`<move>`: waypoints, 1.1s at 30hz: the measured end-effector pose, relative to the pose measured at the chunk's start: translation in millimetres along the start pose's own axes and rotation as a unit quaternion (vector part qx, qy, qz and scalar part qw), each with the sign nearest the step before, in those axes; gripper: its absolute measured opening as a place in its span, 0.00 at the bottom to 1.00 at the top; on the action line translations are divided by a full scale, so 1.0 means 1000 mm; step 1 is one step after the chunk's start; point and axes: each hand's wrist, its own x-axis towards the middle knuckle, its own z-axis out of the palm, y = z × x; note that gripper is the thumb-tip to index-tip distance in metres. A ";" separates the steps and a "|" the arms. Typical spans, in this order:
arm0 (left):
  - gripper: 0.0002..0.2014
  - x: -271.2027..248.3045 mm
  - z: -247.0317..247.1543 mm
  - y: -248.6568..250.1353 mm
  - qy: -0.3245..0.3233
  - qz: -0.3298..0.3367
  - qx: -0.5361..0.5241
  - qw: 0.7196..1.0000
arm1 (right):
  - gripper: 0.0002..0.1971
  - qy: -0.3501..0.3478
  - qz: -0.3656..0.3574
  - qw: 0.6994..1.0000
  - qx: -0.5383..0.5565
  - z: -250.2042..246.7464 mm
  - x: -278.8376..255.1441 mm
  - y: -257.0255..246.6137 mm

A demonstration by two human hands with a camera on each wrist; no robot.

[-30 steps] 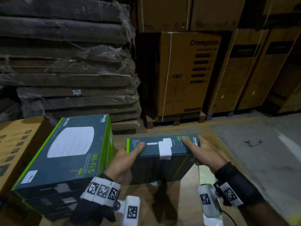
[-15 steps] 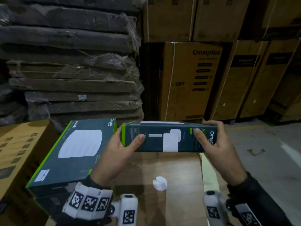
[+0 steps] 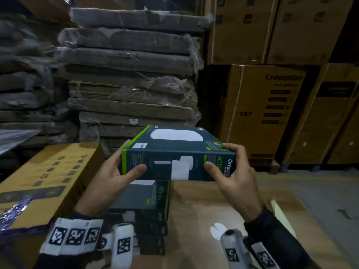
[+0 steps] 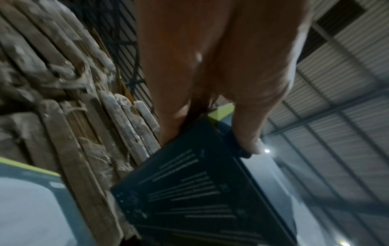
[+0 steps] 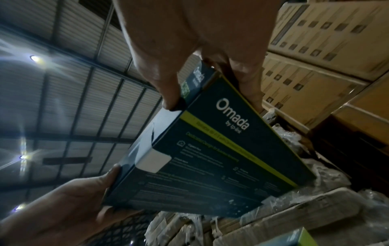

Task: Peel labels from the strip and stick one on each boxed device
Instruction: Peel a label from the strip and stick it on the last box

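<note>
I hold a dark teal Omada device box [image 3: 174, 152] level in the air, its top face up. My left hand [image 3: 116, 167] grips its left end, thumb on the near side. My right hand [image 3: 236, 171] grips the right end the same way. A white label [image 3: 180, 168] is stuck on the near side and wraps under the bottom edge [image 5: 153, 162]. A small white sticker [image 3: 140, 145] sits on the top face. The box hangs just above a stack of like boxes [image 3: 147, 206]. A pale label strip [image 3: 277, 208] lies on the cardboard at right. In the wrist views each hand [image 4: 210, 83] [image 5: 189, 41] clamps the box [image 4: 200, 191] [image 5: 221, 141].
A large cardboard surface [image 3: 213, 200] carries a white round paper scrap [image 3: 217, 230]. A brown printed carton [image 3: 48, 181] stands at the left. Wrapped flat cardboard stacks [image 3: 132, 84] and tall Crompton cartons [image 3: 262, 113] rise behind. Grey floor [image 3: 330, 191] lies to the right.
Both hands have lifted the box off the cardboard, turned its top face up, and carried it left until it hangs over the stack of boxes.
</note>
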 end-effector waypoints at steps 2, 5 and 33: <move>0.27 -0.002 -0.024 -0.009 0.006 -0.013 0.002 1.000 | 0.31 -0.010 -0.009 1.000 0.002 0.023 0.000 0.003; 0.31 -0.005 -0.054 -0.029 0.031 -0.044 0.009 0.999 | 0.31 -0.021 -0.020 1.000 -0.002 0.056 0.002 0.014; 0.18 -0.024 -0.104 -0.111 0.112 -0.171 -0.036 0.978 | 0.33 -0.066 0.038 0.996 0.053 0.143 -0.040 0.089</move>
